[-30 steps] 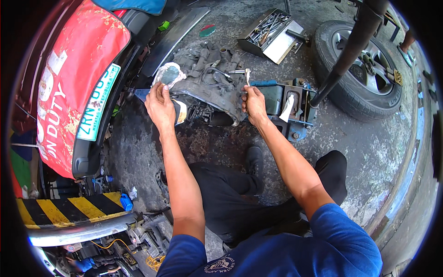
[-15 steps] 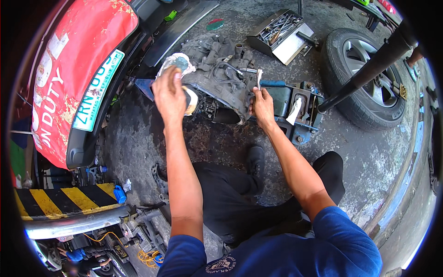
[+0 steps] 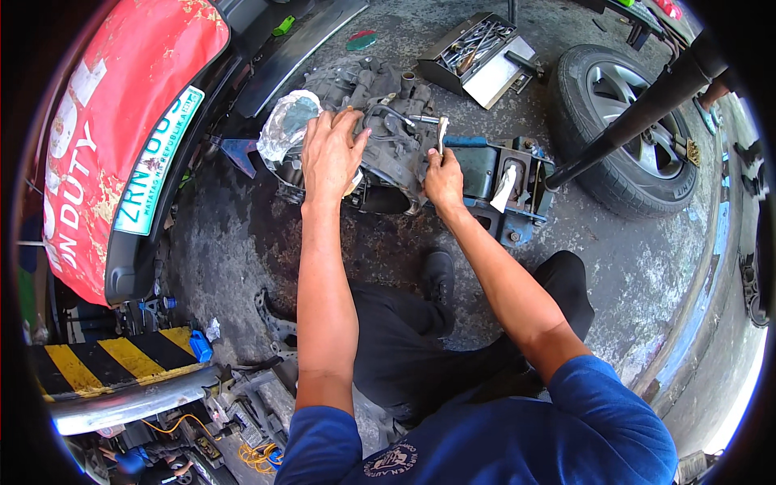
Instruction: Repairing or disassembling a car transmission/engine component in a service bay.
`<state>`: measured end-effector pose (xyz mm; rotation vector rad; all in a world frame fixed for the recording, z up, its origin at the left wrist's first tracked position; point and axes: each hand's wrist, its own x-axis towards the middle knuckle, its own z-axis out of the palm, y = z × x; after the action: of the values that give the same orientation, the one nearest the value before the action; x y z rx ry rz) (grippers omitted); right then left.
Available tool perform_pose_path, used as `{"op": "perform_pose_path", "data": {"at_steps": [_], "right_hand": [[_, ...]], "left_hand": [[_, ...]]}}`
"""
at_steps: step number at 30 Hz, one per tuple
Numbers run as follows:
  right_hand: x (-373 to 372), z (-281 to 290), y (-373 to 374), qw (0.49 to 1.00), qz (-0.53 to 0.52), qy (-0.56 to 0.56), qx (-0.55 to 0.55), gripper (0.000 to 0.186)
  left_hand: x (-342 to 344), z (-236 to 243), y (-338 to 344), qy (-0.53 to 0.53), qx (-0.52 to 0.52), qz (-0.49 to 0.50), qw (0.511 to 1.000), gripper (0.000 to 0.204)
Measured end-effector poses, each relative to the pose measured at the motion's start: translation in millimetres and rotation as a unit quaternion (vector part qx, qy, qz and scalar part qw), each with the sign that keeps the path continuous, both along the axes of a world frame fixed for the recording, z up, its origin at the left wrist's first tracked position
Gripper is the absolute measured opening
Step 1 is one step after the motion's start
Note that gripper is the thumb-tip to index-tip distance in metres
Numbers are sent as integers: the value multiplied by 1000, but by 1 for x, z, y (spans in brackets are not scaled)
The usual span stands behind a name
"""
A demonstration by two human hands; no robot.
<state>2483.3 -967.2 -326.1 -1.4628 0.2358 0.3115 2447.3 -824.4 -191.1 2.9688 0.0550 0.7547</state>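
A grimy metal gearbox [image 3: 402, 166] rests low in front of me, its open bell end toward me. My right hand [image 3: 444, 179] is closed around the handle of a ratchet wrench [image 3: 442, 133] at the gearbox's right side. From the ratchet's head a shiny extension [image 3: 424, 120] points left over the housing. My left hand [image 3: 330, 158] hovers over or touches the gearbox's left part, fingers stretched and holding nothing visible. Beside it, crumpled whitish plastic [image 3: 284, 129] covers the gearbox's left end. A pale ring-shaped piece is mostly hidden behind my left hand.
A blue floor jack [image 3: 517, 230] with a black pole handle [image 3: 630, 133] stands to the right, a white tube-like item [image 3: 505, 187] on it. Beyond are a wheel [image 3: 566, 121] and an open toolbox [image 3: 493, 81]. A red-covered vehicle bumper [image 3: 121, 267] borders the left.
My left hand has moved right, off the whitish plastic, and its fingers have spread over the gearbox. My right hand stays on the ratchet wrench. The whole view has shifted slightly.
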Motion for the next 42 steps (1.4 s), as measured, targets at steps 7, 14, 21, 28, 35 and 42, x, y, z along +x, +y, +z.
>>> {"op": "perform_pose_path", "data": {"at_steps": [7,14,21,28,35,42], "right_hand": [[15,-14,-1,979,-22,-88,-181,33],[12,-13,-4,970,-23,-111,-216,30],[10,-7,-3,968,-10,-111,-226,31],[15,-6,-3,964,-18,-106,-244,32],[11,-7,-5,959,-21,-107,-261,35],[12,-9,-4,952,-23,-91,-291,36]], "left_hand": [[4,-3,4,-22,-26,-25,999,29],[4,7,38,-304,-261,12,916,17],[5,-9,30,-90,-76,-52,992,22],[21,-19,19,-102,-53,43,992,25],[30,-26,22,-151,-78,40,985,30],[33,-24,24,-165,-88,36,982,28]]}}
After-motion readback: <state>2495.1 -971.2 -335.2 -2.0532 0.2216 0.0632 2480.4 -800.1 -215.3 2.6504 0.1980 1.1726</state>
